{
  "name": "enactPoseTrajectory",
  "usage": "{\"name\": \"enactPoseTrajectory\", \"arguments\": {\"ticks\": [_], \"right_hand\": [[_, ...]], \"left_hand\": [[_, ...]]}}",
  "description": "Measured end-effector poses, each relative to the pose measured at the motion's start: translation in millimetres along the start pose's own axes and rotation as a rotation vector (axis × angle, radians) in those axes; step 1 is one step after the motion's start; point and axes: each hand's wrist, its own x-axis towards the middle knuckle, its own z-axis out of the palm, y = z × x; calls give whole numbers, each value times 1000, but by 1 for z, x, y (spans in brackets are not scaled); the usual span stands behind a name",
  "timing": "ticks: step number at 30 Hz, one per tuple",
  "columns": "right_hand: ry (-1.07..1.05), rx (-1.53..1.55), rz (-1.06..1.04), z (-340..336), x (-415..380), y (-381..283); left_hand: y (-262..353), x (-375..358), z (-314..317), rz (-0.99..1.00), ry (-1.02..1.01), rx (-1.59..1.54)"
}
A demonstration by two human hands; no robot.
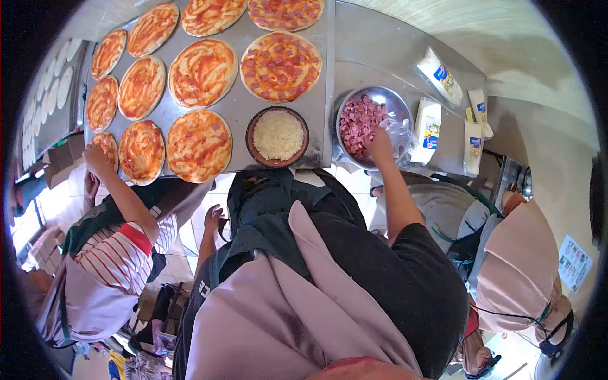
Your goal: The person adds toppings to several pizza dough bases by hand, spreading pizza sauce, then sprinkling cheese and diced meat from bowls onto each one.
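Note:
My right hand (380,147) reaches into a steel bowl (401,104) of diced pink ham (360,123), fingers closed among the cubes; the fingertips are partly hidden. Below the table edge, by my side, my left hand (214,218) hangs with loosely parted fingers, holding nothing I can see. A crumpled clear plastic bag (400,134) lies in the bowl's right side. Left of the bowl is a brown-rimmed dish of grated white cheese (277,134). The nearest pizza base with sauce (199,145) carries a few ham cubes, while the pizza behind the cheese (281,66) is dotted with many.
Several sauced bases (141,87) cover the metal table (237,117). White packets with blue labels (440,76) lie right of the bowl. At left, a co-worker's hand (98,159) touches a base. Another person (513,272) stands at right. More pale rounds (54,82) fill a far-left tray.

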Motion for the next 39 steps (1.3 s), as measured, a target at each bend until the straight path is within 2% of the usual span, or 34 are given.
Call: {"name": "enactPoseTrajectory", "arguments": {"ticks": [2,4,5,6,8,12,14,15,17,18,19,21,22,24,26,27,29,30,31,32,33,34,37,38,39], "right_hand": [[118,-41,-10,11,-3,-5],[178,-54,-22,19,-2,-9],[233,-78,-36,21,-1,-8],[239,-79,-35,22,0,-6],[99,-91,-13,22,7,0],[157,-25,-97,14,10,9],[20,395,119,-9,12,4],[23,391,112,-9,14,10],[-205,1481,505,-7,19,20],[-208,1626,524,-6,20,24],[-209,1623,514,-8,21,24],[-171,1919,549,-11,23,23],[-175,1974,436,-12,24,22],[-174,2053,426,-14,33,17],[-242,2128,386,-15,50,13],[-256,2124,377,-20,59,8],[-452,2089,300,-36,78,-11],[-366,1963,302,-40,88,-25],[-381,1960,286,-47,99,-38],[-444,1933,197,-55,110,-51],[-508,1902,108,-62,123,-64],[-555,1867,58,-67,137,-76],[-688,1851,40,-75,184,-111],[-699,1844,26,-77,198,-123],[-623,1778,92,-85,206,-145]], "left_hand": [[13,5,-13,-45,-73,-105],[7,18,-26,150,-100,176],[1,28,-36,144,-124,178],[-2,37,-42,143,-110,174],[-6,40,-48,148,-66,169],[-23,13,-28,56,25,114],[-24,8,-25,39,40,105],[-29,7,-25,44,46,110],[-34,8,-27,52,51,116],[-38,9,-27,59,50,120],[-42,10,-28,67,55,123],[-52,14,-30,94,62,140],[-59,16,-31,114,65,154],[-70,20,-33,150,75,190],[-79,19,-35,237,83,285],[-88,20,-38,399,67,487],[-101,25,-45,814,154,982],[-103,26,-46,857,177,1021],[-97,25,-42,781,170,936],[-94,21,-35,400,63,442],[-80,9,-22,61,141,-92],[-69,1,-21,-48,130,-91],[-55,-8,-17,-52,107,-259],[-56,-15,-17,163,110,219],[-52,-18,-10,20,189,-151]]}}
